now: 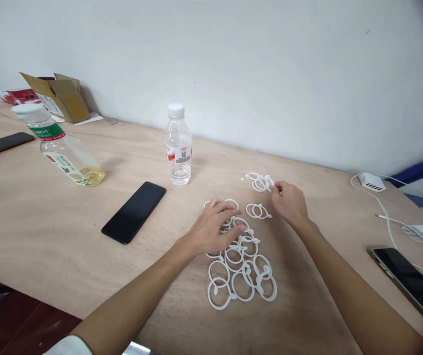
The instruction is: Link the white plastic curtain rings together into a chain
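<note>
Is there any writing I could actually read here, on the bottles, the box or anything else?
None can be read as words.
Upright clear plastic water bottle: red and grey label, print too small.
Tilted clear bottle with yellowish liquid: green band and white label, characters blurred.
Brown cardboard box: white sticker, illegible.
Black phone: dark screen, no text.
The left hand rests on white plastic rings, the right hand touches more; the rings show no visible marks.

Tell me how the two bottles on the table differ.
The near bottle stands upright, while the far-left bottle appears to lean. The near bottle looks clear with a red and grey label; the far-left bottle has a green and white label and a little yellowish liquid at its base. The far-left bottle looks bulkier. Both are transparent plastic with white caps, on the wooden table, untouched by either hand.
</note>
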{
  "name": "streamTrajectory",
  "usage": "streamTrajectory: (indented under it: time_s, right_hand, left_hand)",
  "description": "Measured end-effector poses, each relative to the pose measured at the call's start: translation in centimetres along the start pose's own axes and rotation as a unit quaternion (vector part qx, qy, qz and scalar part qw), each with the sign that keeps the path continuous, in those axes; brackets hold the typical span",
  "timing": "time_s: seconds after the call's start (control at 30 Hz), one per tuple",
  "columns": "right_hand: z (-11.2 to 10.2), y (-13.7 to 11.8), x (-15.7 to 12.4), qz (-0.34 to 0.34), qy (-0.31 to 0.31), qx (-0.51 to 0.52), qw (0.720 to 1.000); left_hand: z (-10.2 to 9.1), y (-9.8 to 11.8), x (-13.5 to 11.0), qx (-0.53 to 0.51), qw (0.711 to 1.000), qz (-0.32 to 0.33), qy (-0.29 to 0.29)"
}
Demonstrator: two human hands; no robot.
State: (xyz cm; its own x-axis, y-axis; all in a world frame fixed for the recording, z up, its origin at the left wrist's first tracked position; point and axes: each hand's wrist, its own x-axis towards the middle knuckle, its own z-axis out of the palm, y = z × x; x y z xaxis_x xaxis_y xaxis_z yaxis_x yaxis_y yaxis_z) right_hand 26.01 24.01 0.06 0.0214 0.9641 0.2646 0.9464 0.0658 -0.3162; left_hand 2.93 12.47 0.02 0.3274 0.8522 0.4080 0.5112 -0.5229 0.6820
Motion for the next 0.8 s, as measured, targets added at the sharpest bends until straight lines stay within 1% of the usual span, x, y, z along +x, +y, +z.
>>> streamTrajectory:
  time_s: [0.17, 0.23, 0.37, 0.53, 0.63, 0.8]
  right_hand:
    - [-1.6, 2.7, -0.3, 0.046, 0.032, -0.037, 0.998]
    - [-2.3, 3.6, -0.4, 0.053, 0.031, -0.045, 0.997]
    - [-3.1, 4.4, -1.1, 0.042, -0.024, -0.063, 0.997]
    - [-3.6, 4.5, -1.5, 0.074, -0.037, -0.099, 0.992]
    - [-3.7, 4.7, -0.7, 0.066, -0.065, -0.109, 0.990]
    - [-3.7, 5.1, 1.8, 0.028, -0.122, -0.118, 0.985]
  left_hand:
    - [0.0, 0.0, 0.0, -0.011, 1.000, 0.003, 0.007]
    - [0.0, 0.0, 0.0, -0.011, 1.000, 0.001, 0.004]
    - [0.0, -0.1, 0.1, -0.009, 1.000, -0.004, -0.002]
    - [0.1, -0.2, 0.0, -0.009, 1.000, 0.001, -0.001]
    - [0.1, -0.2, 0.0, -0.008, 1.000, -0.002, -0.003]
    - [0.0, -0.1, 0.0, -0.013, 1.000, -0.002, -0.001]
